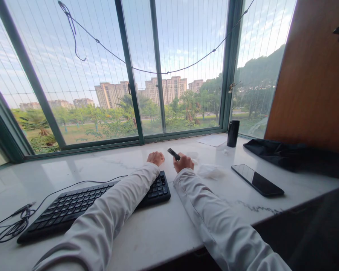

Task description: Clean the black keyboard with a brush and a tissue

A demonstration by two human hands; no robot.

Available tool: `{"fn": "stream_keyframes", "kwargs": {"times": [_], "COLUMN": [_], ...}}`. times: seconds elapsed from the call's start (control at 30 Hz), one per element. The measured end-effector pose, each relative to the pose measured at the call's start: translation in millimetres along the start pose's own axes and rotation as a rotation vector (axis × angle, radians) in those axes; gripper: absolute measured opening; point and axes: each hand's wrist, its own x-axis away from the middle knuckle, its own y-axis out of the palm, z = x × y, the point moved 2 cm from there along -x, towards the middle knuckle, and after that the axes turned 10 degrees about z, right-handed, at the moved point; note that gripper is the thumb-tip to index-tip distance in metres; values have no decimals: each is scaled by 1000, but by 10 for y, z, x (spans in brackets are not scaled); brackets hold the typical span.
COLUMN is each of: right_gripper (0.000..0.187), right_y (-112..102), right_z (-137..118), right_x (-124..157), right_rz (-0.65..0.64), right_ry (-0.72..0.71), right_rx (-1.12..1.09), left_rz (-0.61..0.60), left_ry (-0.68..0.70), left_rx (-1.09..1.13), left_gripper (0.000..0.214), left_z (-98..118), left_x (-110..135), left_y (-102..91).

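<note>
My right hand (183,162) is closed around a small dark flat object (173,153) that sticks up and to the left from its fingers, held just above the white marble desk (147,226). My left hand (156,157) rests curled in a loose fist on the desk just beyond the right end of a black keyboard (73,205), and nothing shows in it. My left forearm in a white sleeve lies across the keyboard's right part. A crumpled white tissue (210,171) lies right of my right hand.
A black phone (257,180) lies face up at the right. A black cylinder cup (232,133) stands by the window, next to a sheet of paper (213,140). Dark cloth (285,154) lies at the far right. Black cables (14,224) coil at the left.
</note>
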Motion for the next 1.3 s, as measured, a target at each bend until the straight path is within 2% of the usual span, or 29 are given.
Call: {"fn": "stream_keyframes", "kwargs": {"times": [0.17,0.5,0.63,0.77,0.87,1.0,1.13,1.23,1.3], "right_gripper": [28,26,25,25,27,28,26,26,27], "right_y": [-3,6,11,5,-6,-31,-36,-3,22], "right_z": [0,14,12,0,-13,-39,-71,-91,-100], "right_x": [3,-7,-12,-3,9,35,79,115,131], "right_rz": [6,17,32,27,9,9,10,-6,2], "right_ry": [-2,-4,-21,-29,-40,-59,-56,-91,-129], "right_rx": [6,-8,-13,-9,-12,-25,-34,-54,-91], "left_rz": [12,-5,32,86,111,133,93,148,170], "left_ry": [31,-22,-46,-32,19,94,123,220,224], "left_rx": [-14,5,10,4,36,202,308,128,43], "left_gripper": [21,19,16,17,18,24,44,60,65], "left_z": [-19,-24,-95,-139,-117,-43,23,73,93], "left_x": [-10,21,23,102,302,760,1239,1457,1516], "left_y": [2,-105,-279,-592,-840,-1048,-1058,-1044,-1057]}}
